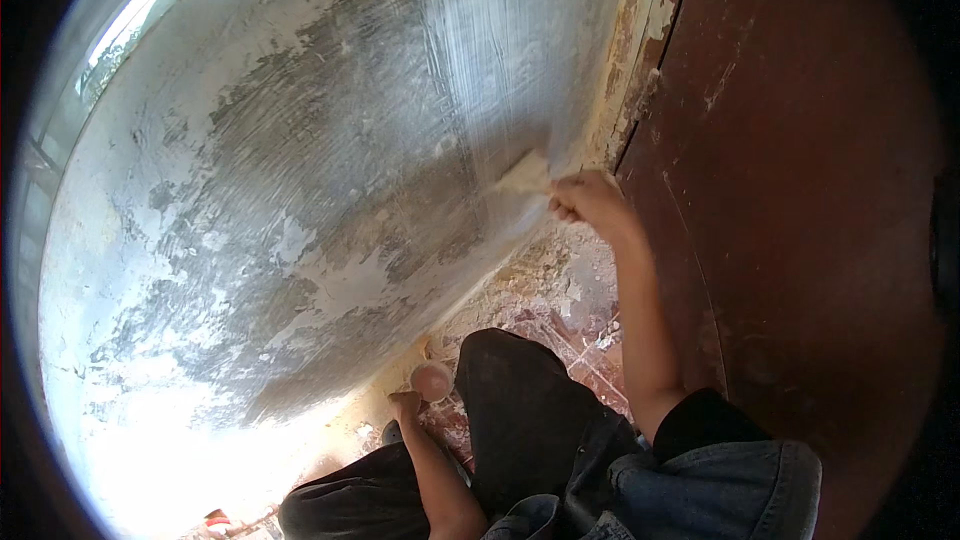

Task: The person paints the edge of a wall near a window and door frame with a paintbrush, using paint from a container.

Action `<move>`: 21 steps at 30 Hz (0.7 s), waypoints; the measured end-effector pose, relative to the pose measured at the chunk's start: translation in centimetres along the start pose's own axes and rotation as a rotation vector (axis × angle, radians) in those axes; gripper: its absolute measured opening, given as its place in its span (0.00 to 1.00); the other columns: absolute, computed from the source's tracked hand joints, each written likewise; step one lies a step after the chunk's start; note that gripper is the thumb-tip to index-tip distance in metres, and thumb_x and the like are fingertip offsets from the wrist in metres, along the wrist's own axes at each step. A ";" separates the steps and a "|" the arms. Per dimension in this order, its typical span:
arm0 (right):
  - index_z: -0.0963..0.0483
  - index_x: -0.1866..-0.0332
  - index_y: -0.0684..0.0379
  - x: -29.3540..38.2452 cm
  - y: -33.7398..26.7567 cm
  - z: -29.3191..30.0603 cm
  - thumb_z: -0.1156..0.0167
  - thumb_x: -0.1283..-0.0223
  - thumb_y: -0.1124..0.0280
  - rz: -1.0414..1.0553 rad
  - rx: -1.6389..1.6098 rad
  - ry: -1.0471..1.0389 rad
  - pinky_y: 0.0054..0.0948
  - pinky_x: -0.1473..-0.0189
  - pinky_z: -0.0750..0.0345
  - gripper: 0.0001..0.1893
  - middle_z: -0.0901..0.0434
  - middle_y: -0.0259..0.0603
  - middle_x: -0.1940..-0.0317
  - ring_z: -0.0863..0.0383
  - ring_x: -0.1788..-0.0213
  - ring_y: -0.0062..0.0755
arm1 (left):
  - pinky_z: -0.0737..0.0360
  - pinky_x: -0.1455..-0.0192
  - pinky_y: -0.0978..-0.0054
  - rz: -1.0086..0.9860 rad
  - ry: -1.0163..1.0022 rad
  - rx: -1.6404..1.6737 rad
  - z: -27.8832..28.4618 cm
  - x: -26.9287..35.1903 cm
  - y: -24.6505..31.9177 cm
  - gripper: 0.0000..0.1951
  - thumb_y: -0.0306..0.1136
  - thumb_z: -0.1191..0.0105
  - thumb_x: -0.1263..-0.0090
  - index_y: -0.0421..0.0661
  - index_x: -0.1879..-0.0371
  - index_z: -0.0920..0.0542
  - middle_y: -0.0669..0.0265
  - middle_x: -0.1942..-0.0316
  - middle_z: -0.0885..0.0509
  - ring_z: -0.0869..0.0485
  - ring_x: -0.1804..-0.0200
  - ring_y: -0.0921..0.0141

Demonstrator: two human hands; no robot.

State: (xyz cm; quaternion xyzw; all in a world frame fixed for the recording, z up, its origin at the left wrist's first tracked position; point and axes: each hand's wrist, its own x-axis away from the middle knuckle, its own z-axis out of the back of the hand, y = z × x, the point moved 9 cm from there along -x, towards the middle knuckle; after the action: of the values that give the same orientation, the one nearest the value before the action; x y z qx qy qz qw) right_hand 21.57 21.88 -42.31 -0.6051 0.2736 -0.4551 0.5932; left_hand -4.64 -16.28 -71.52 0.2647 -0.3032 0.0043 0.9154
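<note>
My right hand (589,199) grips a wide, pale, flat-bladed tool (525,176), blurred, that looks like a brush or scraper. Its far edge lies against the patchy grey and white wall (375,90), near the wall's lower right corner. Fine vertical streaks mark the wall above it. Low beside the wall's foot, my left hand (406,405) is curled at the rim of a small round container (431,381) with something pinkish inside. Whether its fingers hold the rim or something small cannot be told.
A dark red-brown door or panel (787,165) rises close on the right, beside a frame with peeling paint (637,45). Flakes and dust cover the red tiled floor (581,352). My bent knees are near the wall. Strong glare washes out the lower left.
</note>
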 end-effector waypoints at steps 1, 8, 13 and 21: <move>0.29 0.76 0.70 1.0 -3.1 1.4 0.51 0.49 0.71 0.065 0.002 0.037 0.19 0.84 0.37 0.11 0.27 0.40 0.83 0.31 0.84 0.20 | 0.23 0.74 0.74 0.006 -0.041 -0.048 0.1 1.7 1.8 0.17 0.26 0.49 0.57 0.28 0.69 0.32 0.54 0.81 0.22 0.21 0.80 0.66; 0.28 0.72 0.68 5.8 -16.5 2.4 0.52 0.46 0.70 0.338 -0.079 0.044 0.15 0.88 0.46 0.11 0.31 0.34 0.85 0.39 0.88 0.14 | 0.24 0.76 0.75 0.015 -0.024 0.057 -1.3 -2.9 -1.5 0.18 0.27 0.52 0.57 0.27 0.67 0.35 0.55 0.84 0.22 0.21 0.83 0.68; 0.27 0.68 0.67 7.9 -20.3 3.9 0.52 0.44 0.69 0.629 -0.209 0.094 0.14 0.88 0.49 0.11 0.32 0.31 0.86 0.41 0.88 0.13 | 0.24 0.68 0.72 0.023 -0.022 -0.022 -3.5 -3.4 -1.9 0.19 0.29 0.52 0.58 0.29 0.67 0.34 0.51 0.79 0.22 0.20 0.75 0.64; 0.29 0.64 0.64 1.4 -10.2 -3.0 0.54 0.42 0.68 0.464 -0.196 -0.052 0.12 0.89 0.47 0.10 0.32 0.31 0.82 0.44 0.88 0.11 | 0.27 0.58 0.68 0.052 -0.009 -0.017 -1.7 -12.3 -10.7 0.20 0.31 0.50 0.58 0.31 0.67 0.31 0.45 0.67 0.24 0.23 0.60 0.57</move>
State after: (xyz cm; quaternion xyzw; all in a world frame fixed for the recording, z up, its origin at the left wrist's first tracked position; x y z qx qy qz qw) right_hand 17.46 20.76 -32.52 -0.5922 0.4325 -0.2622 0.6273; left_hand -11.91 -22.74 -84.66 0.2489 -0.3141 0.0241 0.9158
